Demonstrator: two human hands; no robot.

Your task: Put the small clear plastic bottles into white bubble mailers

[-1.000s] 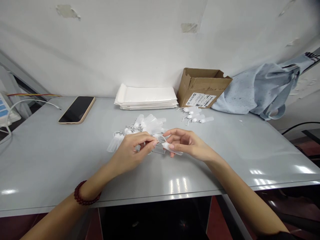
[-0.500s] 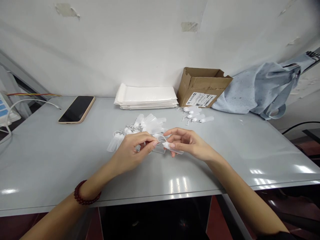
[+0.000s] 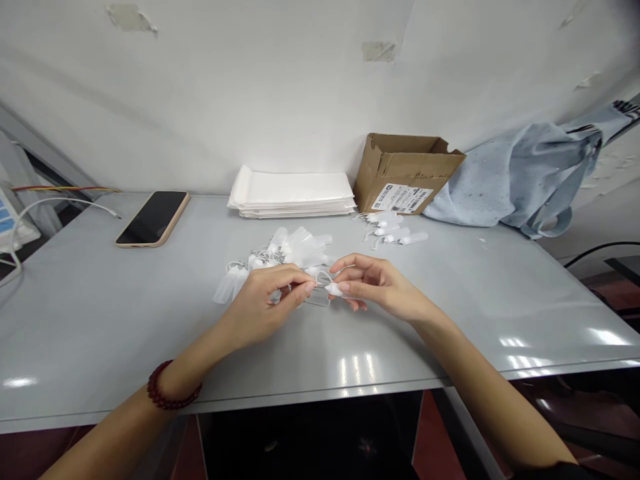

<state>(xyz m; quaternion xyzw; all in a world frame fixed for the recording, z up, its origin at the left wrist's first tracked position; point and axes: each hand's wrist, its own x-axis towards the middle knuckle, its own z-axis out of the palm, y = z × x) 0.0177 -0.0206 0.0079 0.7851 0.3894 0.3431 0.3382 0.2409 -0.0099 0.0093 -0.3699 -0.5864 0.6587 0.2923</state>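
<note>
My left hand (image 3: 267,301) and my right hand (image 3: 376,283) meet above the grey table (image 3: 100,320), fingertips pinched together on one small clear plastic piece with a white cap (image 3: 333,289). The right fingers curl over most of that piece. Just behind the hands lies a loose pile of similar clear pieces with thin white cords (image 3: 287,257). A smaller group of these pieces (image 3: 393,230) lies further back to the right. A red bead bracelet (image 3: 167,395) is on my left wrist.
A phone (image 3: 153,218) lies face up at the back left. A stack of white padded envelopes (image 3: 293,193) and an open cardboard box (image 3: 407,175) stand against the wall. A light blue cloth bag (image 3: 530,177) slumps at the right. Cables run at the far left.
My right hand has curled its fingers in, drawing the clear piece up so less of it shows. The left hand has barely moved.
</note>
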